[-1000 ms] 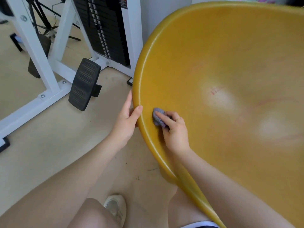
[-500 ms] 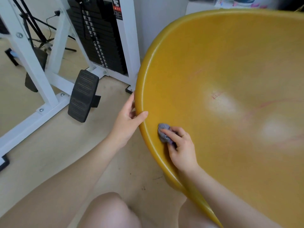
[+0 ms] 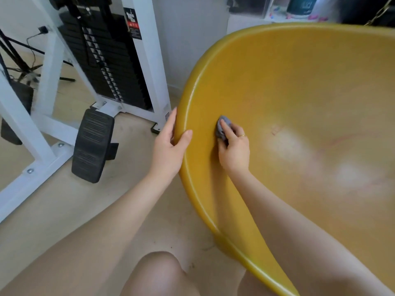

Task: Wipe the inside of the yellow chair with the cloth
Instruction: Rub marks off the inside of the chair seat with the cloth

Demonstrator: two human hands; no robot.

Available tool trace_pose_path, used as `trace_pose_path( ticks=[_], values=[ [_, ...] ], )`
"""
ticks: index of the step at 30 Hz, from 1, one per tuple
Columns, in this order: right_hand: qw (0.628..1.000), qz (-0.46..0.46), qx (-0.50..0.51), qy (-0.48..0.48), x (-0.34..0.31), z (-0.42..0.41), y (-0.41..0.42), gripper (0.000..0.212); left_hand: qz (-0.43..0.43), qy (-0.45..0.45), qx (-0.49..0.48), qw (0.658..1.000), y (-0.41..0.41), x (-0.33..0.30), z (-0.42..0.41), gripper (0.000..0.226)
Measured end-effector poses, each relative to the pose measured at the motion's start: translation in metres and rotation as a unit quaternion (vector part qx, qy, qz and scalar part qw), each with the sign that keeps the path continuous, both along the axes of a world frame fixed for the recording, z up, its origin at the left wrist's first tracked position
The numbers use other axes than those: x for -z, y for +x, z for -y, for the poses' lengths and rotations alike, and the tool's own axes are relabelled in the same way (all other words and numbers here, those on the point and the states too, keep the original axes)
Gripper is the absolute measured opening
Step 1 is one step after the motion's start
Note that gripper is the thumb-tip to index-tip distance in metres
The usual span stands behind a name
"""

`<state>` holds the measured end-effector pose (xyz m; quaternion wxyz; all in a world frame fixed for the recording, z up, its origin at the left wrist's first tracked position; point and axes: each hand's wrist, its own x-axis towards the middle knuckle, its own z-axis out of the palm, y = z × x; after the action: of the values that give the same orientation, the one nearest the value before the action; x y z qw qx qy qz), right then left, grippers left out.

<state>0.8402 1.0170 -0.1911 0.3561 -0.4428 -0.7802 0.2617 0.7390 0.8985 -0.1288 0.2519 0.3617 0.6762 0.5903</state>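
The chair (image 3: 299, 86), a deep yellow shell, filled the view from twelve to five o'clock, standing on the pale floor (image 3: 64, 210). I saw the right hand (image 3: 234, 150) inside the shell near its nine o'clock wall, fingers curled, pinching a small grey cloth (image 3: 223, 127) against the surface. The left hand (image 3: 168, 146) gripped the rim, thumb hooked inside, fingers pressed together outside. At ten o'clock stood a white weight machine (image 3: 102, 60) with a black pedal (image 3: 94, 146).

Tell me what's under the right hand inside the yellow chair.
A small grey cloth, pressed against the yellow chair by the right hand. Only its upper part shows; the rest is hidden under the fingers.
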Motion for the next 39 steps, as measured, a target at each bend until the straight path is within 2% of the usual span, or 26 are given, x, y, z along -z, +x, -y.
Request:
trace_pose_path(
  ticks=[5, 8, 14, 18, 21, 25, 28, 31, 34, 39],
  values=[
    [0.996, -0.016, -0.082, -0.019, 0.000, 0.071, 0.029, 0.044, 0.004, 0.015, 0.001, 1.000, -0.003, 0.008, 0.001, 0.058],
    [0.995, -0.049, -0.084, -0.016, -0.005, 0.080, 0.023, 0.037, 0.022, 0.017, -0.001, 1.000, -0.003, 0.005, 0.000, 0.058],
    [0.996, -0.072, -0.028, 0.036, -0.037, 0.014, -0.026, 0.040, 0.032, 0.016, 0.014, 0.999, -0.006, 0.001, 0.002, 0.060],
    [0.997, -0.071, 0.040, -0.007, -0.037, -0.035, -0.034, 0.041, 0.022, 0.004, 0.007, 1.000, -0.007, 0.000, -0.002, 0.059],
    [0.998, -0.027, 0.045, -0.026, -0.035, -0.034, -0.030, 0.045, 0.016, -0.005, 0.014, 1.000, -0.008, -0.002, -0.002, 0.060],
    [0.999, 0.031, -0.036, -0.017, -0.019, 0.030, 0.008, 0.045, 0.023, -0.001, 0.016, 1.000, -0.007, -0.002, -0.001, 0.060],
    [0.996, 0.071, -0.053, -0.004, 0.001, 0.071, 0.033, 0.043, 0.031, -0.010, 0.050, 0.998, -0.010, -0.002, 0.000, 0.061],
    [0.994, 0.096, -0.058, -0.003, 0.006, 0.066, 0.030, 0.046, 0.032, -0.010, 0.085, 0.996, -0.021, -0.002, 0.001, 0.067],
    [0.994, 0.106, 0.011, 0.034, -0.002, 0.033, 0.012, 0.049, 0.001, -0.006, 0.096, 0.995, -0.028, -0.003, -0.003, 0.070],
    [0.984, 0.115, 0.125, -0.051, -0.014, -0.035, -0.009, 0.058, -0.101, -0.017, 0.111, 0.989, -0.028, -0.007, -0.008, 0.075]
  ],
)
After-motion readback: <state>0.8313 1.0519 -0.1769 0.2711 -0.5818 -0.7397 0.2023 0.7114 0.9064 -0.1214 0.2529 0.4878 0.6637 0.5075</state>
